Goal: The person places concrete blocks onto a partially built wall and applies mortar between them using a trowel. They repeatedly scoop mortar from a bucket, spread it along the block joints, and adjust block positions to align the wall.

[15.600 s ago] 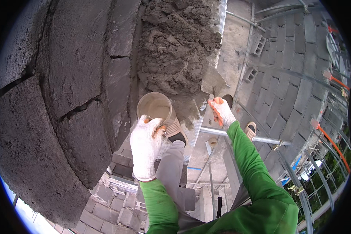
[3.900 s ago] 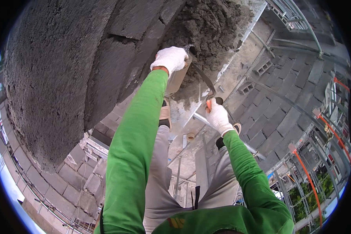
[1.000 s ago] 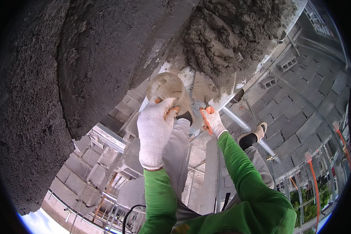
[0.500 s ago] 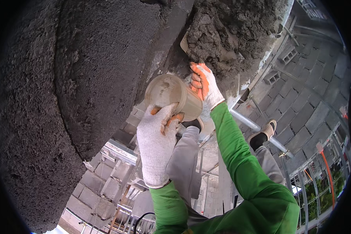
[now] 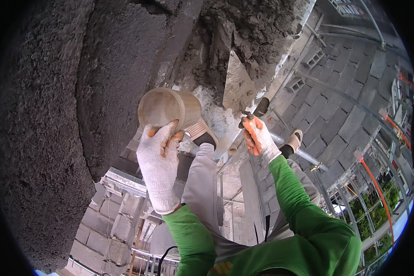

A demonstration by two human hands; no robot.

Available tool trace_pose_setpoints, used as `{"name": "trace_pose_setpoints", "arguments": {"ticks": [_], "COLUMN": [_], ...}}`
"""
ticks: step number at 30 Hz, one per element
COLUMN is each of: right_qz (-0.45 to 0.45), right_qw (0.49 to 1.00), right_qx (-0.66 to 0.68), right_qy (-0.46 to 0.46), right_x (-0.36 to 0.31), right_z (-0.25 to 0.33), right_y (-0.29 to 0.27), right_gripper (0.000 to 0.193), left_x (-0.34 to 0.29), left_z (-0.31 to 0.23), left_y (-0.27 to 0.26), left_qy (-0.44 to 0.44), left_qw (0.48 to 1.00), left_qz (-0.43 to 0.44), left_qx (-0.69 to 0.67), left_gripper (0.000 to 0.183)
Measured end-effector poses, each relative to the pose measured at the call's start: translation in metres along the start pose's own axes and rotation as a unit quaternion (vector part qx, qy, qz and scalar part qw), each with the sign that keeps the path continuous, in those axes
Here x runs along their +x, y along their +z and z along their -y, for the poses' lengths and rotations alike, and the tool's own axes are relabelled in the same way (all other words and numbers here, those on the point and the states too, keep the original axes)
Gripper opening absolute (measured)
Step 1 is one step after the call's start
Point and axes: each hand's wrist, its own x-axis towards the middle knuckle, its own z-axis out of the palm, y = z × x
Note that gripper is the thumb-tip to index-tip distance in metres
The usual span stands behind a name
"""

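Beige plastic bucket (image 5: 172,108), round and tilted, is gripped near its rim by the white-and-orange gloved left hand (image 5: 158,165). No mortar load can be seen inside. Triangular metal trowel (image 5: 239,85) is clamped in the matching gloved right hand (image 5: 261,138), its blade held by the near edge of the wet grey mortar heap (image 5: 262,37). Rough coating on the dark grey wall (image 5: 115,83) is judged largely applied; a dark gap (image 5: 155,6) is left unfilled, and ample mortar remains.
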Motion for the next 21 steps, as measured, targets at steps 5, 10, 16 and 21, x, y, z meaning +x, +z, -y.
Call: {"name": "trace_pose_setpoints", "arguments": {"ticks": [5,10,16,21], "right_qz": [-0.235,-0.126,-0.127,-0.263], "right_qw": [0.954,0.989,0.967,0.713], "right_qx": [-0.161,-0.048,-0.186,-0.537], "right_qy": [0.089,-0.067,-0.122,-0.367], "right_x": [-0.016,0.12,0.101,0.078], "right_z": [-0.087,0.02,0.098,0.136], "right_y": [0.024,0.079,0.082,0.074], "right_gripper": [0.013,0.024,0.022,0.027], "left_x": [0.005,0.001,-0.004,-0.005], "left_z": [-0.002,-0.01,-0.017,-0.018], "left_y": [0.006,0.016,0.02,0.019], "left_qy": [-0.012,-0.027,-0.015,0.004], "left_qw": [0.999,0.999,0.999,0.999], "left_qz": [0.033,0.035,0.039,0.049], "left_qx": [0.024,0.012,0.006,0.006], "left_gripper": [0.033,0.032,0.033,0.034]}}
